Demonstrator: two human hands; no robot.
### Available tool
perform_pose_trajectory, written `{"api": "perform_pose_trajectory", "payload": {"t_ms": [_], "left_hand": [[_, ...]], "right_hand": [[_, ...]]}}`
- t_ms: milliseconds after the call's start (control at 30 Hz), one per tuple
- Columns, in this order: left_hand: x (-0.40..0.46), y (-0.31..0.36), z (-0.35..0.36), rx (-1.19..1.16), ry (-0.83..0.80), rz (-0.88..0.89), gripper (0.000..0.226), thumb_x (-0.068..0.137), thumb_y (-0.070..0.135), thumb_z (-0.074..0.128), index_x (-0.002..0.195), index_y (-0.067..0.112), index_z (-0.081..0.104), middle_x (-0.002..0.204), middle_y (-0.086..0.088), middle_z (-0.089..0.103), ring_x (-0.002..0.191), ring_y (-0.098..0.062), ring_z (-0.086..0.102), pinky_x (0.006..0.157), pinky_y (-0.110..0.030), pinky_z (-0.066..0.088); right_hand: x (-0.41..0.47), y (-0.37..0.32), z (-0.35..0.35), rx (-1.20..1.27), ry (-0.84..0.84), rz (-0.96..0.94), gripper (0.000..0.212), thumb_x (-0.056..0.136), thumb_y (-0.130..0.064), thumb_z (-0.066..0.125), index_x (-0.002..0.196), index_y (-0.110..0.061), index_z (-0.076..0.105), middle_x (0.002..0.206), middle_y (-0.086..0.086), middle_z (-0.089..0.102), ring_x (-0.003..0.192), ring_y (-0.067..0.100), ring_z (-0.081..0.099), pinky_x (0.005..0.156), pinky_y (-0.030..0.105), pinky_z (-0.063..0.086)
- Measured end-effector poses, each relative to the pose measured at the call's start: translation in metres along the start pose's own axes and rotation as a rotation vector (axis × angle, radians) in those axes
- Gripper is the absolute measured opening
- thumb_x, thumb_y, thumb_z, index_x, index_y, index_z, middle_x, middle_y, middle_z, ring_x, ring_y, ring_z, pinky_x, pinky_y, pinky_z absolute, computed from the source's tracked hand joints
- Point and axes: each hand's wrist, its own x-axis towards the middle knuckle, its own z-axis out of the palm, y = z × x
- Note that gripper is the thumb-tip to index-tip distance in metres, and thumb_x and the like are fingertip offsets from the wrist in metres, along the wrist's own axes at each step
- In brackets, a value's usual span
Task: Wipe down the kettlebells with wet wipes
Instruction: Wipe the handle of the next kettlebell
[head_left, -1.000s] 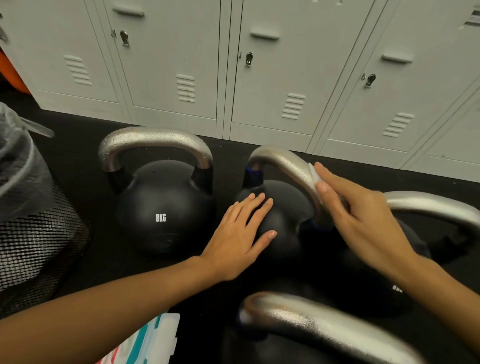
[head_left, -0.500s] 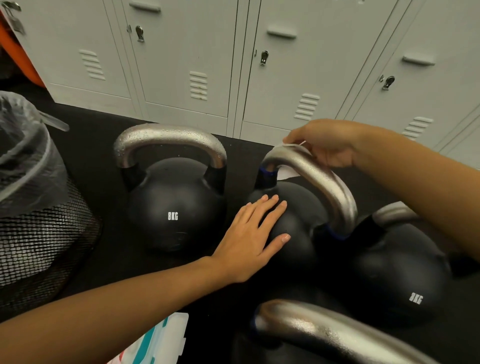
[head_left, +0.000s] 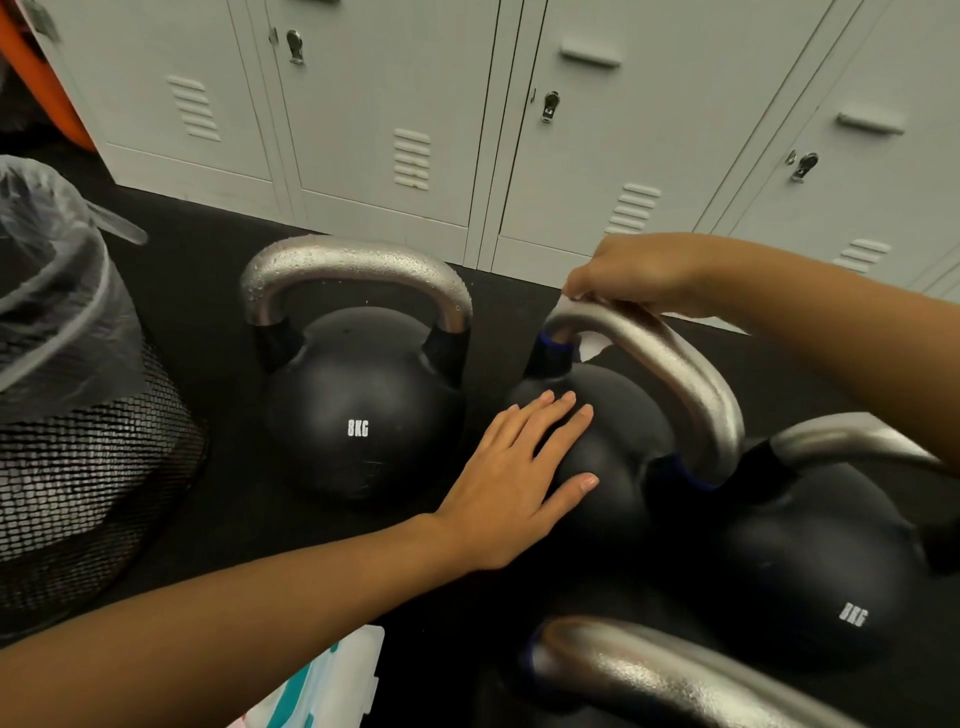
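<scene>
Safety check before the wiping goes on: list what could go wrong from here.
1. The left kettlebell's handle is beaded with droplets; a hand could slip on it if it is lifted wet.
2. The right hand wipes the middle kettlebell's handle with a wet wipe while the left hand only rests flat on its ball, so it might roll against the close-packed right kettlebell.

black kettlebells (head_left: 363, 415), silver handles (head_left: 353, 260), grey lockers (head_left: 363, 104)

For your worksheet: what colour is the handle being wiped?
Silver handle, head view.
</scene>
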Motion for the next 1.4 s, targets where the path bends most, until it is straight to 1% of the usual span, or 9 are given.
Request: {"api": "perform_pose_trajectory", "payload": {"t_ms": [200, 433, 533, 667, 767, 833, 933, 1233, 1400], "left_hand": [[-0.001, 0.0, -0.001, -0.004, -0.017, -0.004, 0.06, 0.1, 0.05, 0.03, 0.152, 0.023, 0.019, 0.158, 0.002, 0.018, 0.146, -0.012, 0.005, 0.118, -0.029, 0.0], [-0.001, 0.0, 0.0, 0.02, -0.008, -0.005, 0.06, 0.1, 0.05, 0.031, 0.152, 0.023, 0.018, 0.158, 0.002, 0.018, 0.146, -0.011, 0.005, 0.116, -0.026, -0.003], [0.0, 0.0, 0.0, 0.02, -0.013, -0.003, 0.06, 0.099, 0.051, 0.03, 0.152, 0.022, 0.018, 0.158, 0.002, 0.018, 0.146, -0.011, 0.004, 0.117, -0.027, -0.002], [0.0, -0.001, -0.001, 0.017, -0.028, -0.004, 0.06, 0.1, 0.051, 0.03, 0.152, 0.024, 0.016, 0.159, 0.003, 0.015, 0.146, -0.011, 0.002, 0.117, -0.027, -0.003], [-0.001, -0.001, 0.0, 0.017, -0.02, -0.001, 0.06, 0.1, 0.051, 0.03, 0.152, 0.024, 0.017, 0.159, 0.002, 0.016, 0.146, -0.012, 0.003, 0.116, -0.027, -0.004], [-0.001, -0.001, 0.0, 0.013, -0.01, 0.003, 0.06, 0.1, 0.05, 0.031, 0.152, 0.023, 0.018, 0.159, 0.001, 0.017, 0.146, -0.012, 0.004, 0.116, -0.027, -0.003], [0.0, -0.002, 0.001, 0.001, -0.004, 0.006, 0.06, 0.1, 0.05, 0.032, 0.152, 0.023, 0.018, 0.159, 0.001, 0.018, 0.146, -0.012, 0.005, 0.116, -0.026, -0.004], [0.0, -0.004, 0.004, 0.004, -0.001, 0.012, 0.06, 0.1, 0.051, 0.03, 0.152, 0.025, 0.014, 0.159, 0.004, 0.014, 0.146, -0.01, 0.0, 0.117, -0.027, -0.004], [0.006, -0.009, -0.005, -0.352, 0.168, -0.059, 0.039, 0.099, 0.037, 0.042, 0.134, 0.02, 0.051, 0.136, 0.005, 0.045, 0.13, -0.006, 0.037, 0.111, -0.024, 0.026]], "right_hand": [[-0.009, 0.01, -0.013, 0.383, -0.145, 0.236, 0.024, 0.101, -0.033, 0.051, 0.109, -0.011, 0.06, 0.091, 0.014, 0.065, 0.069, 0.021, 0.064, 0.049, 0.027, 0.057], [-0.004, 0.003, -0.001, 0.276, -0.078, 0.198, 0.032, 0.101, -0.037, 0.051, 0.107, -0.006, 0.06, 0.096, 0.016, 0.068, 0.079, 0.027, 0.066, 0.067, 0.038, 0.058], [0.0, 0.001, 0.006, -0.111, 0.047, -0.012, 0.043, 0.101, -0.04, 0.048, 0.105, -0.003, 0.068, 0.1, 0.019, 0.07, 0.077, 0.023, 0.062, 0.078, 0.039, 0.054], [-0.006, 0.004, 0.012, -0.535, 0.147, -0.439, 0.031, 0.102, -0.025, 0.048, 0.112, -0.009, 0.073, 0.107, 0.005, 0.072, 0.068, 0.007, 0.056, 0.073, 0.028, 0.047], [-0.01, 0.013, 0.009, -0.919, 0.106, -0.661, 0.033, 0.101, -0.028, 0.043, 0.116, -0.016, 0.07, 0.125, 0.001, 0.065, 0.106, 0.016, 0.061, 0.09, 0.034, 0.05], [-0.015, 0.015, 0.003, -1.102, 0.048, -0.753, 0.036, 0.101, -0.03, 0.038, 0.118, -0.02, 0.068, 0.139, -0.004, 0.055, 0.128, 0.016, 0.049, 0.1, 0.03, 0.046], [-0.018, 0.014, 0.0, -1.276, -0.029, -0.808, 0.041, 0.101, -0.036, 0.031, 0.12, -0.026, 0.066, 0.142, -0.011, 0.049, 0.138, 0.013, 0.035, 0.103, 0.024, 0.043], [-0.001, -0.005, 0.001, -1.436, -0.218, -0.729, 0.039, 0.102, -0.043, 0.038, 0.126, -0.025, 0.063, 0.142, -0.005, 0.051, 0.134, 0.017, 0.044, 0.098, 0.034, 0.049], [0.016, -0.017, 0.006, -1.257, -0.281, -0.679, 0.027, 0.093, -0.027, 0.054, 0.108, -0.019, 0.074, 0.13, -0.006, 0.064, 0.113, 0.02, 0.06, 0.093, 0.036, 0.05]]}}
